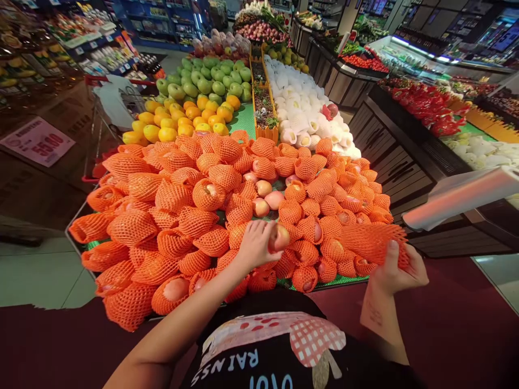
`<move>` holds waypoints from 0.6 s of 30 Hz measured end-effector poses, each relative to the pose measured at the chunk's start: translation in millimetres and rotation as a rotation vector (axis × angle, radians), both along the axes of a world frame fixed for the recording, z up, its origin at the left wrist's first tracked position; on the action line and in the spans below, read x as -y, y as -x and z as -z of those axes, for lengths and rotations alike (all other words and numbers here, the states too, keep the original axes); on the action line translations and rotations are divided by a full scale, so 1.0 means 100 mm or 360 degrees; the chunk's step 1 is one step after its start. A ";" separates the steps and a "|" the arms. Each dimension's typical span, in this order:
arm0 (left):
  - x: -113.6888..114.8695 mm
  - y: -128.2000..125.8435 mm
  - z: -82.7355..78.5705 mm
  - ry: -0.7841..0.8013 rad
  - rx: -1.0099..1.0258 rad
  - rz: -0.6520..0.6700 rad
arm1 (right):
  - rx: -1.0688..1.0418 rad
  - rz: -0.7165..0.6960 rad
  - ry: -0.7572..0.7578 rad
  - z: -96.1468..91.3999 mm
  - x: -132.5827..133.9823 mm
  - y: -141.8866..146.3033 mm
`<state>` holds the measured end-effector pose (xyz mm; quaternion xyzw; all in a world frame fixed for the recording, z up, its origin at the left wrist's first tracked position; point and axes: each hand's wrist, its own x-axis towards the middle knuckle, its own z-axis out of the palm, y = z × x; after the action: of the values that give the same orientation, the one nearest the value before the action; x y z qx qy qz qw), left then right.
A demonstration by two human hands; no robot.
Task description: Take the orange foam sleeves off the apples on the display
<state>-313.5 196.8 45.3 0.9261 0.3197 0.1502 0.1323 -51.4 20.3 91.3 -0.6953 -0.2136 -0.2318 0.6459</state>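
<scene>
My left hand (259,243) is closed around a round pink-and-yellow fruit (279,238), just above the heap at its near middle. In my right hand (399,270), an empty-looking orange foam net sleeve (371,240) is pinched by its right end. The sleeve stretches leftward over the heap's right edge. Below both hands lies a wide heap of fruit in orange foam nets (162,227). Several bare pink fruits (274,200) sit in a gap beyond my left hand. Whether the exact kind is apple or pomegranate, I cannot tell.
Behind the netted heap are yellow-orange fruits (186,119), green fruits (206,78) and fruits in white foam nets (300,102). A planter with an orange fence (265,132) divides them. A plastic bag roll (466,197) juts in at right. A cart (107,124) stands at left.
</scene>
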 end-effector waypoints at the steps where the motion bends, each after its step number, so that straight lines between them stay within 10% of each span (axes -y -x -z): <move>1: 0.07 -0.01 0.02 0.0020 -0.0040 0.0076 | 0.0008 0.0003 -0.0091 0.00 -0.05 0.04; 8: 0.32 -0.07 0.26 0.0126 -0.0202 0.0137 | -0.0499 -0.0588 -0.0141 0.10 -0.29 0.39; 13: 0.38 -0.04 0.34 0.0246 -0.0134 0.0193 | -0.1305 -0.1540 0.0490 0.43 -0.44 0.72; 18: 0.39 0.06 0.32 0.0446 0.0060 0.0227 | -0.1021 -0.1829 0.0972 0.67 -0.53 0.90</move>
<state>-319.4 158.3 13.7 0.9160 0.2684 0.1116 0.2764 -141.2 72.8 24.3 -0.6564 -0.4004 0.4295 0.4736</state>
